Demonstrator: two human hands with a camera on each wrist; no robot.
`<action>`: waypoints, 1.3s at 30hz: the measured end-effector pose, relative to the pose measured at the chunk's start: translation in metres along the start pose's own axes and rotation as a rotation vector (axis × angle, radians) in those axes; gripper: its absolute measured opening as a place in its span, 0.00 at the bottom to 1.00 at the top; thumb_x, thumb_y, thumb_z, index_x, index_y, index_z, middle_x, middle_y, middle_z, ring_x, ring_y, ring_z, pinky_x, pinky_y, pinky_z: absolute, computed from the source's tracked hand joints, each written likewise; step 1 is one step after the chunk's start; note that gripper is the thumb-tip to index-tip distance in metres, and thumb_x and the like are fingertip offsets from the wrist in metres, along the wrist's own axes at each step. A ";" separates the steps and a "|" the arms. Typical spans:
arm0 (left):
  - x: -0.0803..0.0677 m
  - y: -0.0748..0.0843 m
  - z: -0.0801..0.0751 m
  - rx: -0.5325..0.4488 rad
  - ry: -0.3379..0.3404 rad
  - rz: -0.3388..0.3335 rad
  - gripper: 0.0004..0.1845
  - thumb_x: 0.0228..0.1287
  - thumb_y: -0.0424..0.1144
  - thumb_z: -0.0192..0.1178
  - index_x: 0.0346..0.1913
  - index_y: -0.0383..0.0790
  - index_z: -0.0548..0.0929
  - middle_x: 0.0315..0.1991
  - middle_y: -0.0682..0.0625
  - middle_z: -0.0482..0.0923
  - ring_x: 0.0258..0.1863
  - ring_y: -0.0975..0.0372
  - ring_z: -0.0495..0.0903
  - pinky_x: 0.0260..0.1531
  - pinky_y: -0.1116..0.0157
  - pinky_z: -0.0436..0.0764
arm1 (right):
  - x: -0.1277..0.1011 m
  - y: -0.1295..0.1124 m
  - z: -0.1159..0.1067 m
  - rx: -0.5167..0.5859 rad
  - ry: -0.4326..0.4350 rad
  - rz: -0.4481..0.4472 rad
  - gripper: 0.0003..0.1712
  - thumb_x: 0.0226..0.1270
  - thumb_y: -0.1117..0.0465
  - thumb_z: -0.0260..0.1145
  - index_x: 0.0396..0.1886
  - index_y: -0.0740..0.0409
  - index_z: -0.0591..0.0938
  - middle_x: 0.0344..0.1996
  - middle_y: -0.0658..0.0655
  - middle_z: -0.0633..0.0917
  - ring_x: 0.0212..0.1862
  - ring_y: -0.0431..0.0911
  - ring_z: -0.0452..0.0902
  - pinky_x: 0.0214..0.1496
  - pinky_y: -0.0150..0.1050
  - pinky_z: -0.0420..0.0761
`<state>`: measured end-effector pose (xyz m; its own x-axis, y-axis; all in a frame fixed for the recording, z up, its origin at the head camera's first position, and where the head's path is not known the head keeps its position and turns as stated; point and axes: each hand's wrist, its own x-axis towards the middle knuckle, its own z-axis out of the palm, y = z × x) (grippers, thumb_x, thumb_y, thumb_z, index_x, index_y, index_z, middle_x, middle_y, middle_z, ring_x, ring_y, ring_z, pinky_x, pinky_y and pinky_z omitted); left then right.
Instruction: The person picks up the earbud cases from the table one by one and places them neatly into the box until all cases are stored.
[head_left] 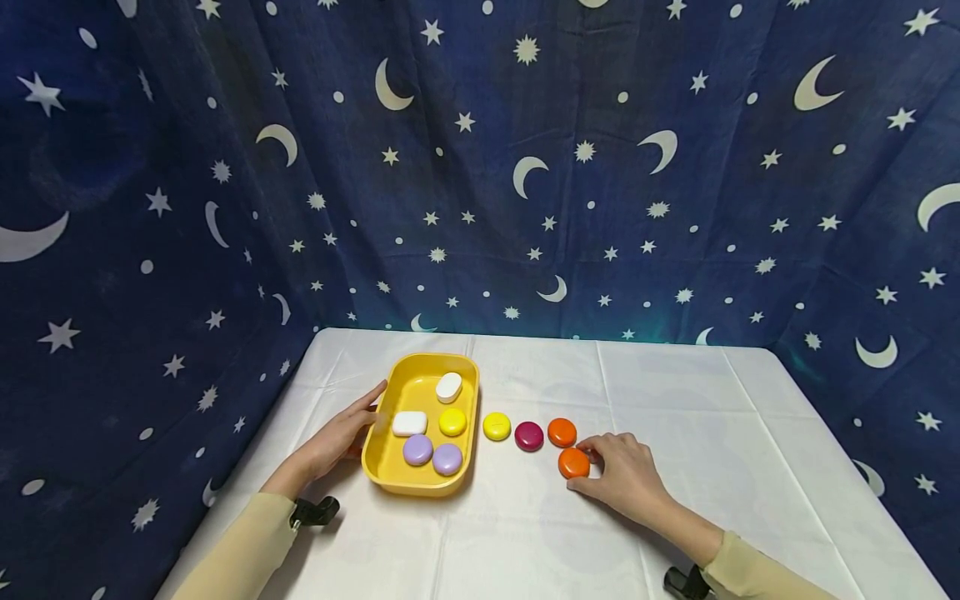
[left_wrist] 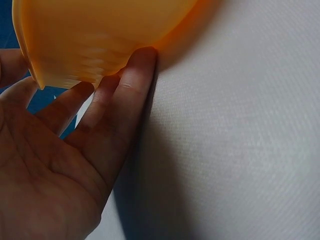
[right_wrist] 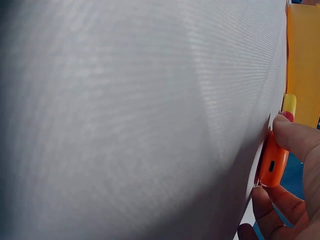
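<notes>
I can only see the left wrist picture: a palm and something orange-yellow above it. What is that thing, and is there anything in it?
Observer: It is a yellow tray on the white table. The left hand rests against its outer side, fingers straight. Inside lie five small cases: two white, one yellow, two purple.

Operator: What is the other hand doing?

Observer: The right hand pinches an orange case lying on the table, to the right of the tray.

Operator: Anything else out there?

Observer: Three more cases lie in a row between tray and hand: yellow, dark red, orange.
</notes>
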<state>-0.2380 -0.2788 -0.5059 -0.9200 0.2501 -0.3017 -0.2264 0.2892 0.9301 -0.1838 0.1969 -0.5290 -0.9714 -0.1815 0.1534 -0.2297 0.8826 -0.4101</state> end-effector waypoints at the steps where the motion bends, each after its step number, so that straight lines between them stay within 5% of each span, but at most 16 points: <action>1: 0.000 0.000 0.000 -0.002 -0.001 0.000 0.35 0.77 0.50 0.51 0.82 0.68 0.54 0.79 0.36 0.55 0.61 0.49 0.77 0.48 0.54 0.85 | 0.000 0.000 0.001 0.003 -0.001 0.003 0.30 0.43 0.40 0.84 0.45 0.48 0.87 0.27 0.41 0.74 0.44 0.48 0.69 0.48 0.49 0.65; 11: -0.001 0.001 0.001 -0.015 -0.003 0.000 0.35 0.77 0.49 0.51 0.82 0.67 0.53 0.77 0.35 0.57 0.59 0.50 0.79 0.48 0.53 0.85 | -0.001 0.000 0.002 0.012 -0.004 0.013 0.31 0.44 0.44 0.84 0.48 0.50 0.88 0.35 0.44 0.82 0.45 0.48 0.71 0.51 0.50 0.67; 22: -0.001 0.000 0.001 -0.027 -0.011 0.010 0.35 0.78 0.48 0.50 0.82 0.66 0.53 0.78 0.35 0.56 0.58 0.50 0.79 0.47 0.53 0.85 | 0.006 -0.005 -0.014 0.088 0.070 -0.076 0.30 0.46 0.52 0.85 0.52 0.52 0.88 0.42 0.48 0.84 0.48 0.50 0.72 0.52 0.51 0.67; 39: -0.001 0.000 0.001 -0.032 -0.012 0.021 0.34 0.78 0.46 0.50 0.82 0.66 0.53 0.76 0.34 0.60 0.56 0.50 0.80 0.46 0.54 0.85 | 0.054 -0.061 -0.030 0.207 0.096 -0.178 0.32 0.50 0.51 0.84 0.58 0.47 0.87 0.45 0.47 0.84 0.55 0.50 0.69 0.56 0.52 0.67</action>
<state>-0.2366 -0.2786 -0.5060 -0.9206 0.2673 -0.2847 -0.2175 0.2544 0.9423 -0.2209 0.1461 -0.4691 -0.9069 -0.2748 0.3193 -0.4127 0.7315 -0.5427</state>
